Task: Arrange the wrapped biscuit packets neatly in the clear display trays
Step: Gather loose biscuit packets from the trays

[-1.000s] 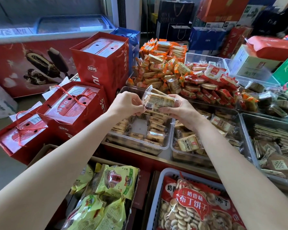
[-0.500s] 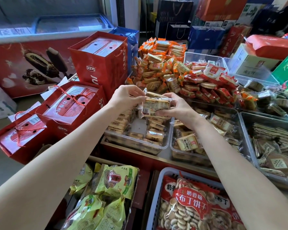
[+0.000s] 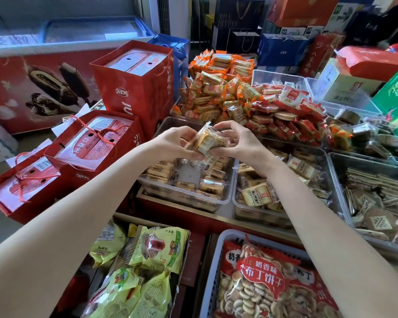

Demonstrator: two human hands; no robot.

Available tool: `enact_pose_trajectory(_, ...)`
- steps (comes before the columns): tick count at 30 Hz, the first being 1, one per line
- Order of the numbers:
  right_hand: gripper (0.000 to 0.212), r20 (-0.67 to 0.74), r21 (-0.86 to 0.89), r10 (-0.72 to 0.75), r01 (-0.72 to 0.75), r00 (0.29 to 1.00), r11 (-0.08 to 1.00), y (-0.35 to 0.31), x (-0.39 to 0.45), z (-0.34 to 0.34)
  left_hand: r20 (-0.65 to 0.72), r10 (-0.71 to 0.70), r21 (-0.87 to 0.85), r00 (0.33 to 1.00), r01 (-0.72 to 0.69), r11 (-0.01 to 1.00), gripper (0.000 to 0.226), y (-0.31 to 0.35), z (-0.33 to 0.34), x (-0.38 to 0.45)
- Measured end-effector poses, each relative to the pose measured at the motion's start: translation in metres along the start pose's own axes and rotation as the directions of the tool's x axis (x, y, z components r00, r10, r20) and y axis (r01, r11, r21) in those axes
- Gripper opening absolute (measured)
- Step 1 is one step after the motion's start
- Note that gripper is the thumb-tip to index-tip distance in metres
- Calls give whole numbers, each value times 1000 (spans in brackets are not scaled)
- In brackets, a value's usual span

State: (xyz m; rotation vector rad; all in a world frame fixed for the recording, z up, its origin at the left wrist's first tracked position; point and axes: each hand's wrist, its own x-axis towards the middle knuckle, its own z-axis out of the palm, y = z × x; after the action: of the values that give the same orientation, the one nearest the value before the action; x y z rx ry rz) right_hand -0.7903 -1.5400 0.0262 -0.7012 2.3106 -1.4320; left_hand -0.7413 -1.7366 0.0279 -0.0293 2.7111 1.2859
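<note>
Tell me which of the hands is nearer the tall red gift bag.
Left. The left hand is just right of the tall red gift bag; the right hand lies farther right, beyond the held biscuit packet.

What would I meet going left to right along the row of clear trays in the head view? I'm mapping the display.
Tray of tan biscuit packets under the held packet → tray of cream-labelled packets → tray of dark flat packets.

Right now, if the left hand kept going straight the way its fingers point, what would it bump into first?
The left hand points rightward at the wrapped biscuit packet it already pinches, so it meets that at once. Directly beyond is the right hand, gripping the packet's other end.
</note>
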Motion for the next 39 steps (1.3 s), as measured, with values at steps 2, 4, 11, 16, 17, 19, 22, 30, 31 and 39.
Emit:
enact_pose_trajectory(2,53,-2,71,-20,20,1000,997,3,-1,-2,-19,-34,-35,999,34,999,58,-4,-2,-2)
enact_pose_trajectory(4,39,-47,107,-50,55,998,993,6,-1,-4,-42,-55,-62,998,52,997,54,-6,-6,-5)
enact_pose_trajectory(11,10,-130,236,-74,104,989,966,4,0,-3,-69,-77,-76,995,71,995,56,-7,-10,-5)
enact_pose_trajectory(16,11,-172,33,-75,82,982,996,4,6,-5,-65,-76,-17,995,75,997,62,-9,-10,-4)
enact_pose_trajectory(17,14,-162,-55,-77,69,984,996,4,7,-7,-62,-78,14,995,79,997,64,-10,-9,-3)
enact_pose_trajectory(19,16,-147,-157,-76,53,986,986,3,9,-8,-58,-76,48,995,79,996,66,-12,-8,-2)
enact_pose_trajectory(22,5,-81,-159,-69,56,994,986,2,10,-3,-45,-87,62,995,89,994,67,-19,-5,0)
enact_pose_trajectory(30,9,16,-264,-179,177,984,948,8,29,30,-25,-97,174,995,100,980,70,-42,3,0)
enact_pose_trajectory(31,7,13,-242,-155,154,988,958,10,32,31,-19,-88,183,996,90,979,69,-44,2,0)
enact_pose_trajectory(39,6,-40,22,42,-41,998,999,30,47,45,-45,-62,192,997,70,979,68,-71,-4,17)
